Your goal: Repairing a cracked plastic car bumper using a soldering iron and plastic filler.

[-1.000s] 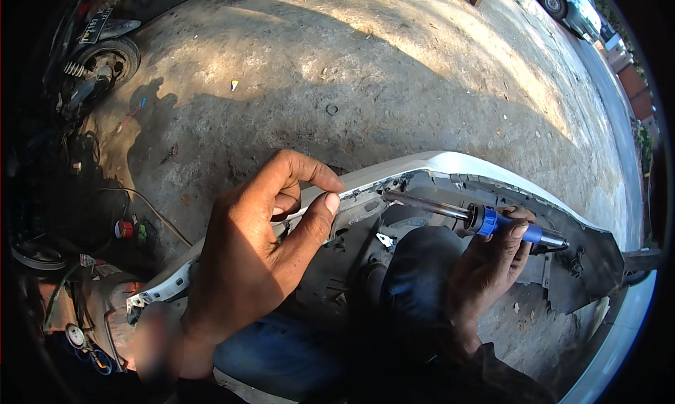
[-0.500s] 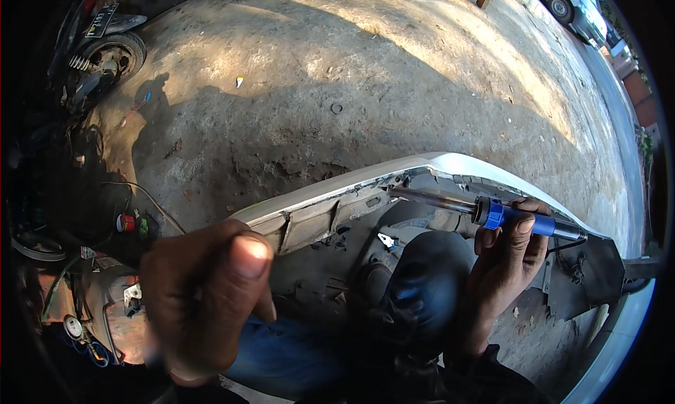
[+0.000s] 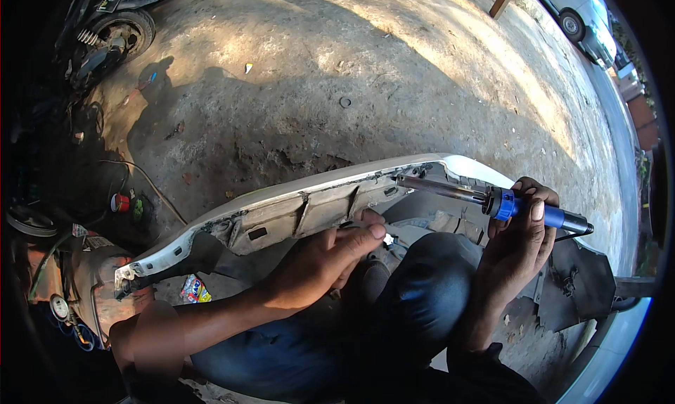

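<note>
My right hand [image 3: 524, 242] grips a blue-handled hot-air tool or iron [image 3: 548, 217], its long metal barrel pointing left, with the tip at the inner edge of a white plastic vehicle panel [image 3: 302, 186]. My left hand [image 3: 348, 253] is under the panel's grey inner side, thumb and fingers curled close together; whatever they hold is hidden. A small white piece [image 3: 388, 240] shows just right of the left fingertips. My jeans-clad knee [image 3: 425, 277] rises between my hands, and a dark sheet [image 3: 573, 284] with ragged edges lies at the right.
A rusty orange tank [image 3: 91, 298] with a gauge is at lower left, near a hose, red can [image 3: 119, 203] and colourful packet [image 3: 195, 289]. A motorcycle wheel [image 3: 126, 35] stands upper left; a wooden frame [image 3: 499, 0] and white van [image 3: 583, 17] are beyond the concrete ground [image 3: 281, 108].
My left hand dropped toward me, then moved rightward and forward under the panel's inner side. My right hand and the tool shifted slightly right.
</note>
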Available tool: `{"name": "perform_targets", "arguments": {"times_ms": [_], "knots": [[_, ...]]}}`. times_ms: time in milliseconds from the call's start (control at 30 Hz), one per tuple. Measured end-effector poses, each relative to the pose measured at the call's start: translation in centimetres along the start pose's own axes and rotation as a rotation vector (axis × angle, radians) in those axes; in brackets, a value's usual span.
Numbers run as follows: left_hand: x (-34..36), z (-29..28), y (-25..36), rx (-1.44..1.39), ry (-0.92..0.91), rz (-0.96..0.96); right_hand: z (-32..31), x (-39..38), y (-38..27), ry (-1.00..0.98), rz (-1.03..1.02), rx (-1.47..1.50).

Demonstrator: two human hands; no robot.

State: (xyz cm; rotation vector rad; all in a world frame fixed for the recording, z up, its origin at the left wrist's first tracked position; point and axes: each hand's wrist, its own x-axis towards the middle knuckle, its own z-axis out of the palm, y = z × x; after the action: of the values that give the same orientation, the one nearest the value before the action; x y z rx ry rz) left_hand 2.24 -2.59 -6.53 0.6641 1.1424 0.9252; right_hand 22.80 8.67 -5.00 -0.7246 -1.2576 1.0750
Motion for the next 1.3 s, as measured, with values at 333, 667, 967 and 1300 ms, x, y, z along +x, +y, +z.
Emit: {"name": "perform_targets", "arguments": {"times_ms": [333, 667, 967, 1300], "knots": [[-0.1, -0.4, -0.6, -0.424, 0.209, 0.088, 2.3, 1.7, -0.8, 0.086, -0.086, -0.098], [-0.3, 0.1, 0.4, -0.468, 0.315, 0.083, 1.5, 1.4, -0.5, 0.048, -0.047, -0.082], [-0.5, 0.0, 0.5, -0.343, 0.326, 0.069, 2.9, 1.2, 0.2, 0.196, -0.112, -0.119], [-0.4, -0.2, 0.2, -0.362, 0.338, 0.088, 1.9, 0.9, 0.0, 0.091, -0.032, -0.108]]}}
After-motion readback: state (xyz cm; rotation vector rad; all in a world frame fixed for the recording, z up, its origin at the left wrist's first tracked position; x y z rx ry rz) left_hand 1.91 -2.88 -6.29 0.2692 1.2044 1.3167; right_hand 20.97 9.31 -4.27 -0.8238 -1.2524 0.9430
